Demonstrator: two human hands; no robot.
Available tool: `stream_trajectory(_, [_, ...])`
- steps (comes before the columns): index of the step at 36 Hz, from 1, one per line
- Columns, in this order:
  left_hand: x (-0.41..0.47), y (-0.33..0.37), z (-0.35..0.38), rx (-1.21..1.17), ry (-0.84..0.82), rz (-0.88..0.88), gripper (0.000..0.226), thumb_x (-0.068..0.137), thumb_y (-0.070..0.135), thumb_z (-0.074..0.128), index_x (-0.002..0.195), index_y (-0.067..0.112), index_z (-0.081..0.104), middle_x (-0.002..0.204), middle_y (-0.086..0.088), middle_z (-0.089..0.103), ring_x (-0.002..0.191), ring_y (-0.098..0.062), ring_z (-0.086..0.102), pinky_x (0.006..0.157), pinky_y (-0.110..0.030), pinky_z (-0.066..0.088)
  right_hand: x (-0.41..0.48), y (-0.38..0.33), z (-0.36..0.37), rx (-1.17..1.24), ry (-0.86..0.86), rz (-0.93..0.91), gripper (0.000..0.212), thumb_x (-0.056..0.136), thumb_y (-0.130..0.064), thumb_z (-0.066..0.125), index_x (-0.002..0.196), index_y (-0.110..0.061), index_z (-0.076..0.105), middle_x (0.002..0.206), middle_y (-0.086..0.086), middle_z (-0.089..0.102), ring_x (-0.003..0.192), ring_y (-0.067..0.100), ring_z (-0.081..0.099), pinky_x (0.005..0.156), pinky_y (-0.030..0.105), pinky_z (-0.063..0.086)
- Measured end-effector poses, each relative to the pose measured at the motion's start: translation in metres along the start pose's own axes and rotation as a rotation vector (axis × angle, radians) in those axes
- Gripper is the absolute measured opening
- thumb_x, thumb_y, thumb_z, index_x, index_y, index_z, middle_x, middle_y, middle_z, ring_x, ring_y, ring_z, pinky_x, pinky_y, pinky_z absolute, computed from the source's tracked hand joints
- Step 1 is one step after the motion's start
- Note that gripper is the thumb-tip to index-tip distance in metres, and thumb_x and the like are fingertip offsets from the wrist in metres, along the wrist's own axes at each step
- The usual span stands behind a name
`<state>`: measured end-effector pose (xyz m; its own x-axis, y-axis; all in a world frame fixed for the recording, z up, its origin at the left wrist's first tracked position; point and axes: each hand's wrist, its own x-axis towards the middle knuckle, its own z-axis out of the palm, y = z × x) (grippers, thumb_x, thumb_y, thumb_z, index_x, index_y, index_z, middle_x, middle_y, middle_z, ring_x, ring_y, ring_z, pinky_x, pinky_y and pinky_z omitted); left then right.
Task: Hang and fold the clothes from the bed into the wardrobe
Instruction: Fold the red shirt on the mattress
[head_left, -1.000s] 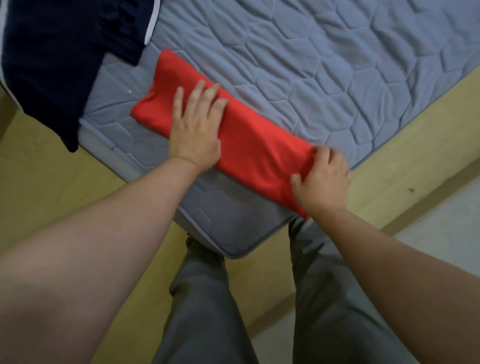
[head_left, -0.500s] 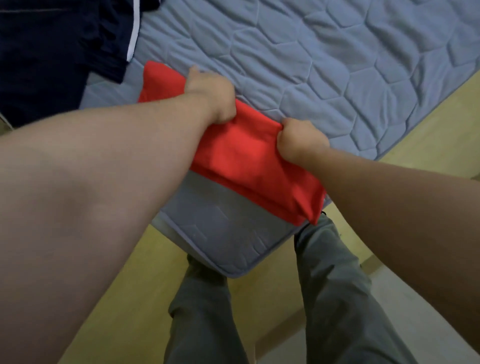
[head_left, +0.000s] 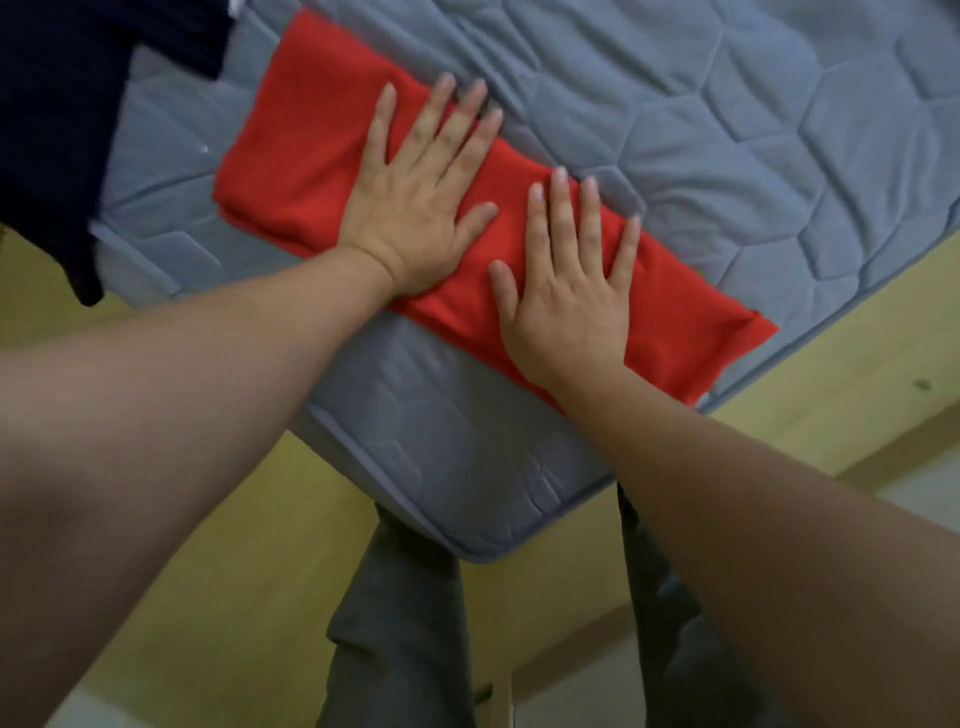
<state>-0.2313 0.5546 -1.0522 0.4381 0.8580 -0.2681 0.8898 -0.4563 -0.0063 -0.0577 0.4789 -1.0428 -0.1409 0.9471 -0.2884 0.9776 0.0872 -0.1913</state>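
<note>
Folded bright red cloth garment (head_left: 311, 156): long flat rectangle, lying diagonally on the grey-blue quilted mattress (head_left: 753, 156), near its closest corner.

Left hand (head_left: 415, 208): palm flat on the middle of the red garment, fingers straight and spread, nothing clenched. Fingertips reach its far long edge.

Right hand (head_left: 566, 291): same posture, palm down, fingers straight, pressing the garment just right of the left hand. Thumbs are near each other, not touching. Neither hand grasps anything.

Dark navy garment (head_left: 62, 130): top left, draped over the mattress's left edge with a corner hanging down past it. It sits just beside the red garment's left end, with a narrow strip of mattress between them.

Edges: the red garment's right end reaches the mattress's right edge, and its lower corner sits at the piping. A band of bare mattress separates its near long edge from the mattress corner. There is wide bare quilt beyond the far edge, up and right.

Pale yellow wooden bed frame (head_left: 831, 410) borders the mattress. The person's grey trousers (head_left: 405, 623) stand at the corner.
</note>
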Motion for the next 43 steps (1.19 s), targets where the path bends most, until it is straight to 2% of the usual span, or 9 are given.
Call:
stream_trajectory(9, [0.000,-0.040,0.003,0.020,0.066,-0.038,0.071,0.099,0.064,0.024,0.158,0.027,0.013,0.167,-0.002,0.013,0.153,-0.029,0.009,0.116,-0.067,0.004,-0.015,0.018,0.019,-0.018,0.085,0.102,0.079,0.099,-0.064,0.024,0.158,-0.013,0.015,0.165,0.010,0.014,0.152,0.030,0.010,0.122,0.052,0.007])
stream_trajectory(14, [-0.003,-0.081,-0.001,-0.106,0.013,-0.162,0.071,0.101,0.060,0.025,0.159,0.024,0.009,0.167,-0.008,0.009,0.154,-0.028,0.007,0.124,-0.048,0.005,-0.050,0.061,0.012,-0.057,-0.001,0.189,0.080,0.099,-0.065,0.020,0.159,-0.012,0.008,0.166,0.007,0.008,0.153,0.024,0.005,0.122,0.054,0.005])
stream_trajectory(19, [-0.006,-0.061,-0.023,-0.064,-0.043,-0.273,0.074,0.099,0.060,0.023,0.159,0.021,0.006,0.167,-0.009,0.007,0.154,-0.026,0.005,0.121,-0.058,0.002,-0.048,0.061,-0.005,-0.037,-0.090,0.174,0.079,0.100,-0.061,0.021,0.158,-0.008,0.008,0.166,0.011,0.010,0.153,0.025,0.006,0.122,0.055,0.006])
stream_trajectory(25, [-0.051,0.021,-0.057,-0.350,0.247,-1.059,0.072,0.081,0.047,0.063,0.143,0.018,0.043,0.151,-0.007,0.040,0.140,-0.024,0.037,0.114,-0.036,0.023,-0.018,0.047,-0.053,0.020,-0.116,0.192,0.075,0.088,-0.058,0.039,0.149,-0.015,0.033,0.145,0.018,0.045,0.135,0.036,0.039,0.112,0.055,0.026])
stream_trajectory(31, [-0.077,0.107,-0.046,-1.631,0.073,-1.825,0.047,0.085,0.046,0.074,0.112,0.009,0.062,0.114,-0.010,0.069,0.097,-0.025,0.069,0.084,-0.037,0.057,0.050,0.045,-0.079,0.321,-0.327,0.127,0.053,0.093,-0.054,0.051,0.128,-0.014,0.059,0.124,0.015,0.063,0.117,0.033,0.057,0.096,0.038,0.044])
stream_trajectory(34, [-0.078,0.131,-0.046,-1.890,-0.068,-1.730,0.031,0.091,0.047,0.065,0.088,0.016,0.066,0.097,-0.006,0.074,0.079,-0.020,0.072,0.069,-0.033,0.060,0.078,0.043,-0.080,0.367,-0.423,0.088,0.045,0.095,-0.051,0.055,0.118,-0.014,0.064,0.118,0.011,0.067,0.111,0.029,0.061,0.084,0.028,0.041])
stream_trajectory(38, [-0.085,0.136,-0.037,-1.255,0.150,-1.533,0.034,0.089,0.033,0.069,0.099,0.002,0.059,0.100,-0.015,0.066,0.097,-0.035,0.064,0.083,-0.036,0.049,0.093,0.049,-0.079,0.272,-0.425,0.002,0.040,0.100,-0.044,0.047,0.120,-0.010,0.057,0.119,0.018,0.064,0.109,0.035,0.059,0.082,0.033,0.041])
stream_trajectory(41, [-0.104,0.135,-0.038,-0.660,0.314,-1.101,0.040,0.078,0.020,0.070,0.112,0.004,0.058,0.115,-0.015,0.058,0.110,-0.035,0.056,0.094,-0.042,0.040,0.094,0.064,-0.085,0.138,-0.343,-0.299,0.033,0.100,-0.027,0.046,0.130,-0.014,0.046,0.115,0.025,0.062,0.100,0.046,0.060,0.077,0.042,0.043])
stream_trajectory(43, [-0.112,0.133,-0.033,-0.437,0.292,-0.768,0.048,0.073,0.014,0.067,0.121,0.010,0.061,0.126,-0.014,0.057,0.122,-0.033,0.053,0.100,-0.046,0.037,0.098,0.078,-0.089,0.001,-0.322,-0.558,0.053,0.092,-0.017,0.056,0.141,-0.023,0.036,0.126,0.022,0.055,0.092,0.048,0.062,0.069,0.046,0.047])
